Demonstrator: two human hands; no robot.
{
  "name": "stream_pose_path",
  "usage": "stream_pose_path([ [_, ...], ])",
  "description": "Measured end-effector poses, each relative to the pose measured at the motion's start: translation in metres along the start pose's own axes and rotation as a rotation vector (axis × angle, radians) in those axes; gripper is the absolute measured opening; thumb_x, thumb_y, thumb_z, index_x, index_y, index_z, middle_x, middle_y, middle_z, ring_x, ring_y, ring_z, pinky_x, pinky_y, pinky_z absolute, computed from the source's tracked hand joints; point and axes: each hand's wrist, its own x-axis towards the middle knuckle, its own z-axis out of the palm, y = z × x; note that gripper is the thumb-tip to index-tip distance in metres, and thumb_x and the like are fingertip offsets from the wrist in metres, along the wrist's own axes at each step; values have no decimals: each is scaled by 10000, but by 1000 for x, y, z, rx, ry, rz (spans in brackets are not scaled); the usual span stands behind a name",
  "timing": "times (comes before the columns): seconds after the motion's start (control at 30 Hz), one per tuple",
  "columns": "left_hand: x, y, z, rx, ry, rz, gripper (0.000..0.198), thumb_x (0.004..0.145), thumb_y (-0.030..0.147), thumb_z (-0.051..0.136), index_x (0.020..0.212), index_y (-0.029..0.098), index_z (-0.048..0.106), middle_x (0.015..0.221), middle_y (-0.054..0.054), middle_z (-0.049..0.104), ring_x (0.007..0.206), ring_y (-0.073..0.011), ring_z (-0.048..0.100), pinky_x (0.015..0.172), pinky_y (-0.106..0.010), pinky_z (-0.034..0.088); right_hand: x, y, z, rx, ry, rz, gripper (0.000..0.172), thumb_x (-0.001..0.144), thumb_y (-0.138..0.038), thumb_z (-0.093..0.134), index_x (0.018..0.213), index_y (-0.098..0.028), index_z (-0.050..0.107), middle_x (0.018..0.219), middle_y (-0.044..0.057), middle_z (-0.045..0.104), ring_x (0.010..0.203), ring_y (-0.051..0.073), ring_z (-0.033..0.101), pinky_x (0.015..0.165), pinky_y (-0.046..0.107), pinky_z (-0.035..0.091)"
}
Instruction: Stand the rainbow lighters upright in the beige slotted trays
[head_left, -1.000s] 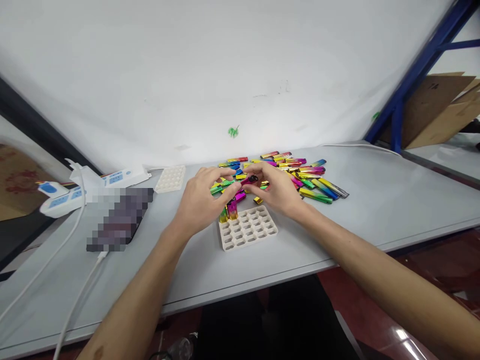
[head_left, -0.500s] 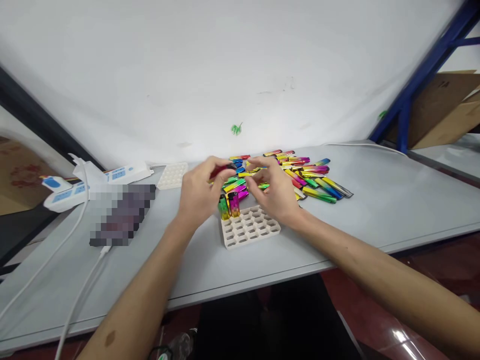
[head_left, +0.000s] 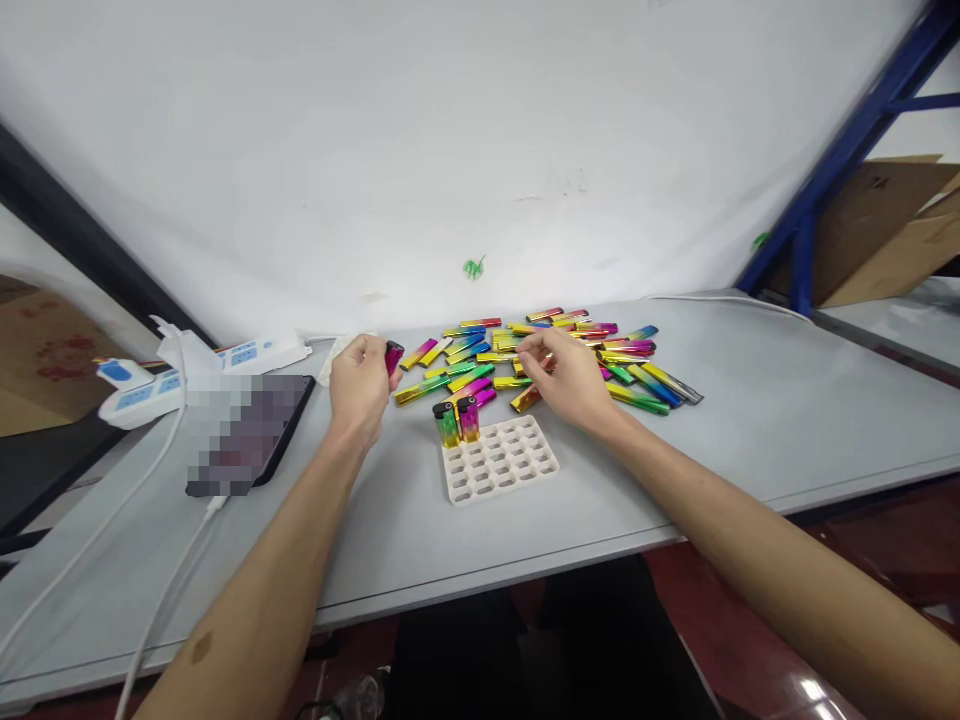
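My left hand is closed around a magenta lighter with a black top, held above the table left of the pile. My right hand reaches over a pile of shiny multicoloured lighters, lying flat. Its fingers are curled together among them; whatever is between the fingertips is hidden. In front of the pile lies a cream tray with rows of slots. Two lighters stand upright in its back left corner, a green-yellow one and a magenta-yellow one.
A second cream tray is partly behind my left hand. To the left lie a phone with a white cable and a white power strip. A white wall closes off the back; a blue metal frame stands at right.
My left hand has moved left, away from the pile, with the lighter in it. My right hand has shifted slightly right and lower over the pile, and its fingers have drawn together.
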Motion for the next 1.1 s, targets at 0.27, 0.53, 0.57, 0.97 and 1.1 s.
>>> stream_pose_path([
  [0.27,-5,5,1,-82,-48,-175,388,806,483,484,564,180,509,440,46,348,355,-62,264,338,-206,170,-2,-2,0,21,-45,29,74,879,-190,551,898,-220,617,892,22,674,836,179,622,716,313,484],
  [0.53,-4,9,0,-252,-52,-226,180,758,340,488,644,200,493,447,58,373,347,-74,290,336,-198,148,-3,-9,-1,-24,-72,5,73,895,-218,552,882,-228,623,880,23,666,856,192,608,762,338,467],
  [0.57,-4,9,-1,-270,-51,-215,200,774,360,493,659,197,507,454,59,378,353,-73,298,337,-198,154,-3,-9,-1,-27,-75,9,73,895,-219,552,881,-228,624,877,23,667,855,193,608,766,342,466],
  [0.97,-4,9,-3,-344,-85,-175,121,745,348,505,750,237,456,454,75,371,351,-89,293,343,-217,164,3,5,-11,-157,-135,3,114,875,-188,526,847,-225,631,935,58,668,952,260,552,857,426,449],
  [1.1,-5,10,-4,-345,-81,-144,210,813,437,513,793,231,480,489,73,382,369,-81,311,351,-217,186,5,17,-26,-228,-300,-67,158,778,-137,596,848,-234,699,978,71,640,1025,291,503,916,471,431],
])
